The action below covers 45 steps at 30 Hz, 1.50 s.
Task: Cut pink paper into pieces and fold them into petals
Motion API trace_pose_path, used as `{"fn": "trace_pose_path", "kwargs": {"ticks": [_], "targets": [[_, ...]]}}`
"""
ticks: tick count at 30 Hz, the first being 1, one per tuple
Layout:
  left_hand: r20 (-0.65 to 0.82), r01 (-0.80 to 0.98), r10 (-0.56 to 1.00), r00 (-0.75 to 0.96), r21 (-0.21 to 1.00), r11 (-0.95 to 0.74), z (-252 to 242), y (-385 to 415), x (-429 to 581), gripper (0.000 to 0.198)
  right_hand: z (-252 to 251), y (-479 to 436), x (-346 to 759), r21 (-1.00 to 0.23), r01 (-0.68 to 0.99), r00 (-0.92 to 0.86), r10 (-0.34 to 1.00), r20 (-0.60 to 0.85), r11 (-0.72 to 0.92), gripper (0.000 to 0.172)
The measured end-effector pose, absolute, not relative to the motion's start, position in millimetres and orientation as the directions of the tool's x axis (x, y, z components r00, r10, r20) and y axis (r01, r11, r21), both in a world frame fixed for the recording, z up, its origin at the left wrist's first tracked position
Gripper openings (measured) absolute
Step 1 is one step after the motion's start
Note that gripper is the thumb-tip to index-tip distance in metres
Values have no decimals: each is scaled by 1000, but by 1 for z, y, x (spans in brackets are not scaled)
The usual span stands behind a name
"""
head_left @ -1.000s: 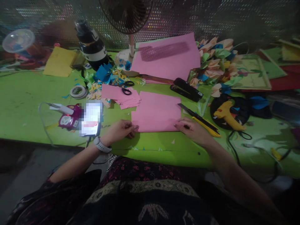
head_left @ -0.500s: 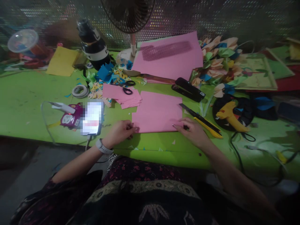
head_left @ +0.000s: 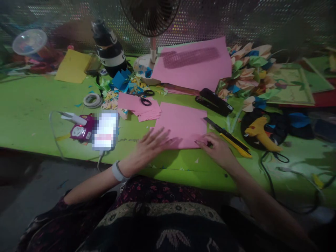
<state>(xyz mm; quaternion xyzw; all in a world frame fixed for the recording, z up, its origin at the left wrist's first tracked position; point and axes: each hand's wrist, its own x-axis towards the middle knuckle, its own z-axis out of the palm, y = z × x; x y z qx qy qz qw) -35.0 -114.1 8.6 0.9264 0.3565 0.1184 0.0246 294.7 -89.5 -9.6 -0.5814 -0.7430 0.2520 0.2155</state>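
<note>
Currently: left hand (head_left: 149, 147) lies flat, palm down, fingers (head_left: 161, 134) spread wide, over the near left corner of the pink sheet (head_left: 183, 122). It grips nothing. A pale watch (head_left: 117, 170) sits on that wrist.

Right hand (head_left: 219, 151): fingers loosely bent, tips touching the sheet's near right corner. Whether they pinch the edge or only press on it, cannot tell.

Pink sheet lies flat on the green worktop (head_left: 31, 112), near its front edge, between the two hands.

Surroundings:
- Yellow and black utility knife (head_left: 231, 138) just right of the sheet, lying at a slant; its near end is close to the right hand.
- Black stapler (head_left: 214, 101) beyond the sheet's far right corner.
- Stack of small pink squares (head_left: 141, 108) at the sheet's far left, scissors (head_left: 145, 100) lying on it.
- Phone (head_left: 105, 131), screen lit, left of the left hand.
- Yellow glue gun (head_left: 258, 131) well to the right.
- Larger pink sheet (head_left: 194, 66) farther back, by the fan's stand (head_left: 152, 47).
</note>
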Motion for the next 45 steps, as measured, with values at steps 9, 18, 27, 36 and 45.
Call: {"fn": "trace_pose_path", "kwargs": {"ticks": [9,18,27,36,45], "targets": [[13,514,518,855,108,-851,-1,-119,-26,73,-11,-89,295,-612,764,-237,971,27,203,45],[38,534,539,841,96,-840,-2,-124,-25,69,-9,-88,293,-620,754,-254,967,32,219,46],[44,546,548,835,46,-836,1,-129,-23,59,-9,-89,294,-620,756,-250,968,26,212,53],[-6,523,524,852,87,-848,11,-114,-24,55,-10,-88,295,-632,754,-209,978,28,179,51],[70,596,594,802,-8,-803,-2,-96,-15,52,-15,-94,295,-633,750,-120,981,155,192,51]]}}
